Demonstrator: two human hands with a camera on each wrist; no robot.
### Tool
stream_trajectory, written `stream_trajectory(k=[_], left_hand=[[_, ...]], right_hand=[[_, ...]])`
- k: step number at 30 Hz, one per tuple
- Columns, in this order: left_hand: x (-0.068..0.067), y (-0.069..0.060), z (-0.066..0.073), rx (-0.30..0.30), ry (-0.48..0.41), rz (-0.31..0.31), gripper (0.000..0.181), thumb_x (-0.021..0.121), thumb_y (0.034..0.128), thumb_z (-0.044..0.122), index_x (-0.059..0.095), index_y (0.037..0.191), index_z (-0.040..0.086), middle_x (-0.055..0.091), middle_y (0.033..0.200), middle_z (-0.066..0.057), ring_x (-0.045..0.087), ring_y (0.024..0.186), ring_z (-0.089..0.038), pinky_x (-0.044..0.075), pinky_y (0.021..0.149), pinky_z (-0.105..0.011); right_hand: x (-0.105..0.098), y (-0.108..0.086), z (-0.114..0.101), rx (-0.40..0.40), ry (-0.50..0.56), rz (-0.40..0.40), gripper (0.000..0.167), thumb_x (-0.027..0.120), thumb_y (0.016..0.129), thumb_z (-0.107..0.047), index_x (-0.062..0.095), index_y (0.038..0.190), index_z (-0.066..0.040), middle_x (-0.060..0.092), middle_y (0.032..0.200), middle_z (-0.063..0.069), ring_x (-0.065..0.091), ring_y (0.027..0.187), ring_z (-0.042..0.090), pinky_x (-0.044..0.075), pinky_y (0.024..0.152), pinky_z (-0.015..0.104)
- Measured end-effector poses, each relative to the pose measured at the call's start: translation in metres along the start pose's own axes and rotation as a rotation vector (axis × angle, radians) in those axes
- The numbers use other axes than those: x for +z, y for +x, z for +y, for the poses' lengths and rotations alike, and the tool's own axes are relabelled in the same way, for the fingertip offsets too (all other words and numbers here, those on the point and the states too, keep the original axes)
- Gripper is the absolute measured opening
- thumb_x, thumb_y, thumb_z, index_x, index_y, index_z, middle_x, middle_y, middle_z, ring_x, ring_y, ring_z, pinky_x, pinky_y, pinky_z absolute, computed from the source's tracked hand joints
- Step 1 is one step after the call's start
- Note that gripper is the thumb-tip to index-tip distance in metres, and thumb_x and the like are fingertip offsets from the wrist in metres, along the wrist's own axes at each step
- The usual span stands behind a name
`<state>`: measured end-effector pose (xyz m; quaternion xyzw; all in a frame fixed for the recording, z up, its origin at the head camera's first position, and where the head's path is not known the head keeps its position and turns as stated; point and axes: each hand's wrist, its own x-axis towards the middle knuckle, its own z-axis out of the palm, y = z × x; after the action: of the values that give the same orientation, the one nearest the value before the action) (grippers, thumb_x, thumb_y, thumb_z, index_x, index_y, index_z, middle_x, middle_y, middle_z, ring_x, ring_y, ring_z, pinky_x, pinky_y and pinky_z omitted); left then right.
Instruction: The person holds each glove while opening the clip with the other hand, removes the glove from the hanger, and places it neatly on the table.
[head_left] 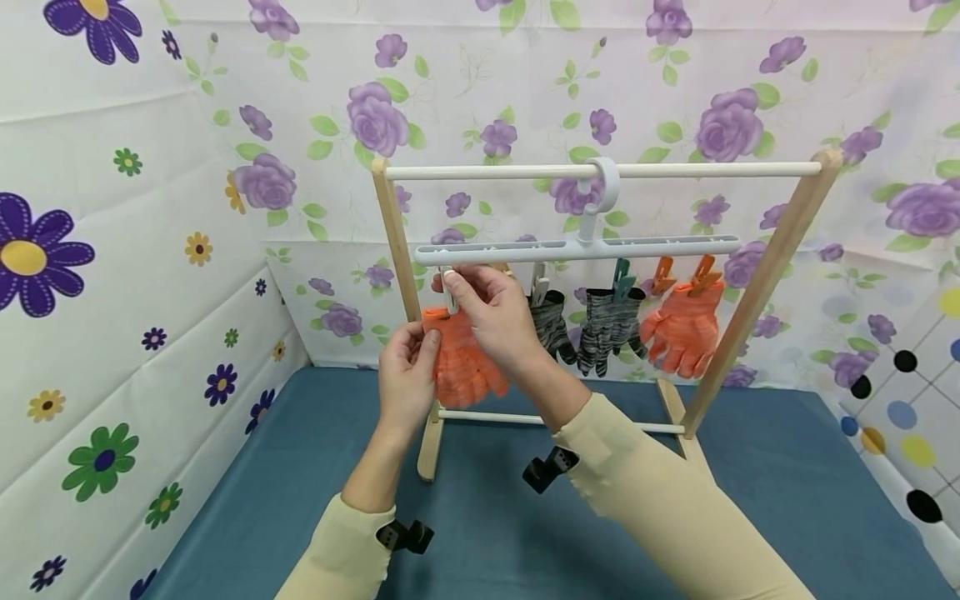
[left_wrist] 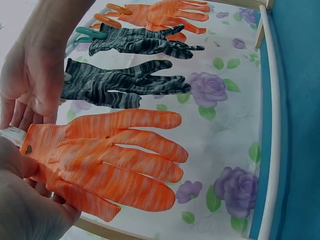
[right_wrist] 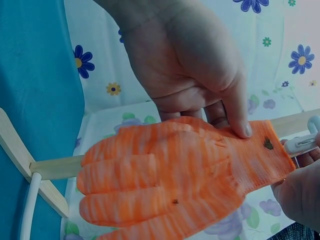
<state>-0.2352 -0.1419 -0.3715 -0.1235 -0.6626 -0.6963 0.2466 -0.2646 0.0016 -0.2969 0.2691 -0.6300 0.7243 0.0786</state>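
Note:
An orange knit glove [head_left: 459,362] hangs fingers down under the left end of the white hanger [head_left: 510,252]. My left hand [head_left: 407,375] pinches it between thumb and fingers near the cuff; in the right wrist view the thumb lies on the orange fabric. My right hand [head_left: 495,312] pinches a white clothespin [head_left: 450,290] at the cuff's top edge. How far the pin's jaws bite the cuff is hidden by the fingers. Beside my right hand, two grey-black gloves hang: one glove [left_wrist: 102,85] partly covered in the head view, another [head_left: 609,325] under a green clothespin [head_left: 622,279].
A second orange glove [head_left: 686,329] hangs at the right under orange clothespins [head_left: 703,273]. The hanger hooks over the top rail [head_left: 487,173] of a wooden stand [head_left: 765,292] on a blue surface [head_left: 480,517]. Flowered sheets [head_left: 465,92] stand behind and at the left.

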Motion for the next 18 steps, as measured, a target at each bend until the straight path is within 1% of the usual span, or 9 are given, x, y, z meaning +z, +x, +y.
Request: stream_trajectory(k=[4, 6, 10, 13, 18], left_hand=[[-0.003, -0.003, -0.002, -0.026, 0.008, 0.019, 0.023, 0.058, 0.1101, 0.006, 0.063, 0.125, -0.011, 0.066, 0.11, -0.022, 0.065, 0.091, -0.017, 0.056, 0.078, -0.026], [-0.005, -0.004, -0.002, -0.038, 0.009, 0.027, 0.023, 0.058, 0.11, 0.007, 0.063, 0.125, -0.01, 0.066, 0.11, -0.022, 0.066, 0.091, -0.016, 0.056, 0.078, -0.026], [-0.01, -0.006, -0.004, -0.049, 0.017, 0.038, 0.024, 0.058, 0.1103, 0.008, 0.063, 0.124, -0.01, 0.066, 0.11, -0.023, 0.067, 0.09, -0.016, 0.057, 0.076, -0.027], [-0.015, -0.006, -0.006, -0.046, 0.028, 0.057, 0.023, 0.057, 0.1106, 0.009, 0.063, 0.123, -0.01, 0.067, 0.106, -0.021, 0.067, 0.087, -0.016, 0.057, 0.073, -0.027], [-0.022, -0.007, -0.005, -0.055, 0.032, 0.085, 0.021, 0.056, 0.1113, 0.01, 0.064, 0.12, -0.008, 0.065, 0.097, -0.017, 0.064, 0.079, -0.016, 0.055, 0.066, -0.027]], right_hand=[[0.0, -0.001, 0.001, -0.001, 0.014, -0.005, 0.031, 0.062, 0.111, -0.02, 0.069, 0.131, 0.002, 0.074, 0.119, 0.013, 0.065, 0.117, 0.022, 0.05, 0.104, 0.035], [0.0, -0.001, 0.001, 0.001, 0.005, -0.004, 0.03, 0.062, 0.111, -0.021, 0.07, 0.131, -0.001, 0.074, 0.119, 0.012, 0.065, 0.117, 0.022, 0.05, 0.105, 0.036], [-0.001, -0.002, 0.001, 0.003, -0.009, -0.004, 0.032, 0.061, 0.111, -0.022, 0.068, 0.132, 0.0, 0.075, 0.119, 0.012, 0.065, 0.121, 0.021, 0.049, 0.109, 0.038], [-0.002, -0.003, 0.002, -0.003, -0.022, -0.019, 0.032, 0.06, 0.111, -0.022, 0.066, 0.134, 0.001, 0.073, 0.122, 0.013, 0.065, 0.122, 0.021, 0.049, 0.11, 0.038], [-0.003, -0.003, 0.003, -0.029, -0.052, -0.062, 0.032, 0.058, 0.112, -0.021, 0.064, 0.137, -0.002, 0.07, 0.127, 0.014, 0.064, 0.124, 0.02, 0.047, 0.112, 0.035]])
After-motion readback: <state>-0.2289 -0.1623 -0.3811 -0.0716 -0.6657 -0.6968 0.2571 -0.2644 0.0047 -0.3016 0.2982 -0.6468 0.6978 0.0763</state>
